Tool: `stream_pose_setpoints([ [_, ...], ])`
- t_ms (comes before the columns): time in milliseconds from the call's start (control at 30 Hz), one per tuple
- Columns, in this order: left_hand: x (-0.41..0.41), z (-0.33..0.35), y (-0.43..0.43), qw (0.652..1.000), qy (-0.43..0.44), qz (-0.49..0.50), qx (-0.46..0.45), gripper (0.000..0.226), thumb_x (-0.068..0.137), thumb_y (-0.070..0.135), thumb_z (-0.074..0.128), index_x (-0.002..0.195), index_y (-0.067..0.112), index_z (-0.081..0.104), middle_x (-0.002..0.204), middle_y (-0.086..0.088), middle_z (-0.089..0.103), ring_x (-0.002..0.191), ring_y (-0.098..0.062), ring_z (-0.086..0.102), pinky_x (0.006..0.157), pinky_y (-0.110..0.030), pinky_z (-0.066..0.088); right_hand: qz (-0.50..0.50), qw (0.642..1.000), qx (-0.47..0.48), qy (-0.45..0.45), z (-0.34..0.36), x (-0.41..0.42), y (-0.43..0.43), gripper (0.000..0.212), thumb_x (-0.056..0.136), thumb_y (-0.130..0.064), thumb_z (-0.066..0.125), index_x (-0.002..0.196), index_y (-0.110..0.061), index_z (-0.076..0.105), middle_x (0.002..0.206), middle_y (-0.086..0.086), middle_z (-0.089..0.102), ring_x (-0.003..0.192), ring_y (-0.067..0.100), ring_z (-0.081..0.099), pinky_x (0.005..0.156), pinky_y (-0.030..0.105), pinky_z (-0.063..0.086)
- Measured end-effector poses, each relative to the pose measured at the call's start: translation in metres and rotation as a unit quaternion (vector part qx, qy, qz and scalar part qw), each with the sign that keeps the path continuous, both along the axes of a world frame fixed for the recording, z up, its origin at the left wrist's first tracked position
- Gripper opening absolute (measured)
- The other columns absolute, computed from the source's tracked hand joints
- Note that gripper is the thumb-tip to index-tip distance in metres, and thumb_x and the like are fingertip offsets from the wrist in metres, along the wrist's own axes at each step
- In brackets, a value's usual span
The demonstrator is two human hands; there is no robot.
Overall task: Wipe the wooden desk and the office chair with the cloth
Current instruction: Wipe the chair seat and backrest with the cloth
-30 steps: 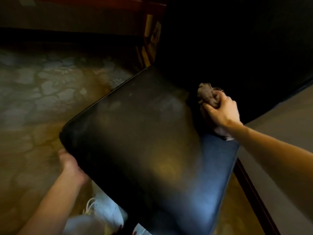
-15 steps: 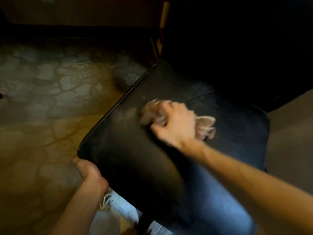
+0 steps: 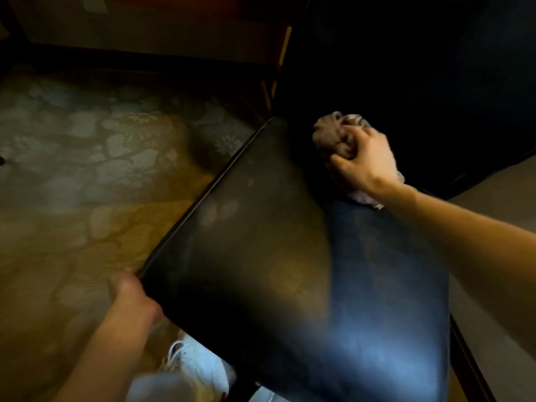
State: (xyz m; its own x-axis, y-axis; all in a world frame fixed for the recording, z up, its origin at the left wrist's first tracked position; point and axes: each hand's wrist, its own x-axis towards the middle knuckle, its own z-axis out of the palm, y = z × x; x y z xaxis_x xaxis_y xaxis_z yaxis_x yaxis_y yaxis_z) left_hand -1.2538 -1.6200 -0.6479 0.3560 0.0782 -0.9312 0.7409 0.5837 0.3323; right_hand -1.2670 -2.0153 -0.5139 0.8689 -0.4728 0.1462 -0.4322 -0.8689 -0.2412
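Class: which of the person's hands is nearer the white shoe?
Left. The left hand grips the near corner of the seat just above the white shoe; the right hand holds the cloth at its far side.

The floor is covered by a patterned carpet (image 3: 87, 158), lit warmly. Beyond the carpet, dark wooden furniture (image 3: 150, 56) is seen in shadow.

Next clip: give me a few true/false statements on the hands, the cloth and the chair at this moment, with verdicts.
1. The left hand grips a corner of the chair seat. True.
2. The right hand grips the cloth. True.
3. The cloth lies at the seat's near edge. False: it is at the far end, by the backrest.
4. Bare floorboards lie beside the chair. False: it is patterned carpet.
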Motion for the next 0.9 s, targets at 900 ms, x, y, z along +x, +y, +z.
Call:
stream_pose_setpoints([
  [900, -0.022, 0.015, -0.011, 0.994, -0.056, -0.015, 0.093, 0.025, 0.099, 0.027, 0.042, 0.085, 0.018, 0.059, 0.093, -0.01, 0.064, 0.076, -0.027, 0.06, 0.063, -0.036, 0.049, 0.126, 0.99, 0.032, -0.048, -0.048, 0.0, 0.053, 0.052, 0.087, -0.069, 0.045, 0.131, -0.043, 0.054, 0.13, -0.012, 0.059, 0.126, 0.016, 0.055, 0.108, 0.045, 0.044],
])
